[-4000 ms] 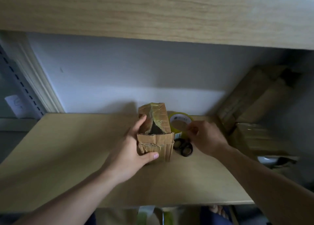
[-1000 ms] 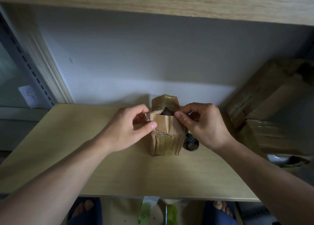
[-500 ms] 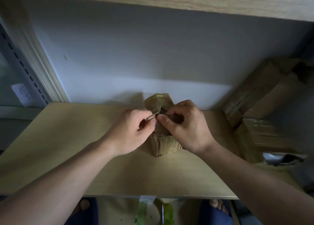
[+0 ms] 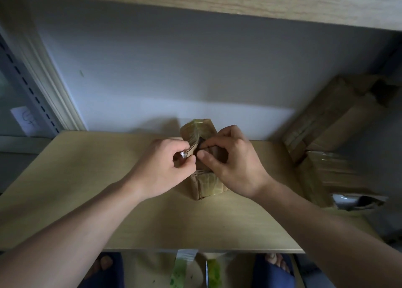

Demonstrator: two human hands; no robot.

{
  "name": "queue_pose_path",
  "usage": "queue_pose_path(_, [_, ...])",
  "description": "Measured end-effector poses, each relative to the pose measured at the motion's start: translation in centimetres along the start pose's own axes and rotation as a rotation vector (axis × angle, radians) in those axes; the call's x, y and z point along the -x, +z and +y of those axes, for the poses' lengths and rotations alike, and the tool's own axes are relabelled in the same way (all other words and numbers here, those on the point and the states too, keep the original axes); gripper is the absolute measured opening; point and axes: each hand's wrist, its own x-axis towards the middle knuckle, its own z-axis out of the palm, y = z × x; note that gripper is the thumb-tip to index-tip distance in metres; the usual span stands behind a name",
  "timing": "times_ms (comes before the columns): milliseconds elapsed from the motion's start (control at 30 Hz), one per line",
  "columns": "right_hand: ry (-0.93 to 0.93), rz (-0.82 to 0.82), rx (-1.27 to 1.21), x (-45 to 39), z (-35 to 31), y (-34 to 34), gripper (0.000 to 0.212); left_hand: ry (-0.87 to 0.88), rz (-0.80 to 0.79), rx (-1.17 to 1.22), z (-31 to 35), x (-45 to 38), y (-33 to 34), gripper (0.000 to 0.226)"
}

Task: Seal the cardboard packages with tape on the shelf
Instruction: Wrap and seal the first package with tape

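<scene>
Both hands (image 4: pixel 235 163) pinch the cardboard package (image 4: pixel 206 181) on the wooden shelf (image 4: pixel 87 179) by the white wall (image 4: pixel 174 70).

Both bare forearms reach forward from the lower corners and converge at centre. Left hand (image 4: pixel 162 170) is back-up, wrist roughly straight, fingers curled; thumb and forefinger pinch the torn top flap of the small brown taped cardboard package (image 4: pixel 202 157), with a bit of shiny tape showing at the fingertips. Right hand (image 4: pixel 232 163) sits just beside it, nearly touching, back also up and tilted slightly outward. Its fingers are curled, thumb and index tips pinching the same flap edge from the right, the other fingers bent down over the package's right side. No sleeves visible.
</scene>
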Motion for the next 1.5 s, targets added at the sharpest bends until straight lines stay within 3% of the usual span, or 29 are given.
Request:
queue_pose_path(100, [0.01, -0.151, -0.225, 0.1, 1.2, -2.1, 0.028, -0.028, 0.042, -0.045, 0.0, 0.1, 0.1, 0.034])
queue_pose_path(267, [0.022, -0.138, -0.363, 0.7, 2.4, -3.6, 0.019, -0.022, 0.136, -0.063, 0.9, -0.3, 0.8, 0.017])
queue_pose_path(367, [0.038, -0.14, -0.418, 0.6, 1.9, -3.2, 0.019, 0.051, 0.122, -0.065, 1.5, -0.6, 1.7, 0.023])
queue_pose_path(533, [0.105, -0.12, -0.478, 0.4, 1.6, -3.1, 0.019, -0.075, 0.215, -0.163, 2.7, -1.3, 3.0, 0.04])
queue_pose_path(600, [0.16, -0.112, -0.526, 0.5, 1.5, -3.1, 0.016, -0.106, 0.168, -0.198, 2.5, -1.4, 3.2, 0.049])
queue_pose_path(767, [0.249, -0.094, -0.616, 0.7, 1.1, -3.3, 0.018, -0.117, 0.085, -0.153, 2.0, -1.7, 2.5, 0.043])
queue_pose_path(1067, [0.22, 0.014, -0.367, 0.7, 0.3, -3.7, 0.022, -0.205, 0.06, -0.091, 2.5, -2.0, 2.2, 0.043])
queue_pose_path(1500, [0.153, 0.118, -0.221, 1.3, -0.8, -3.4, 0.028, -0.275, 0.007, -0.165, 2.9, -2.2, 2.6, 0.03])
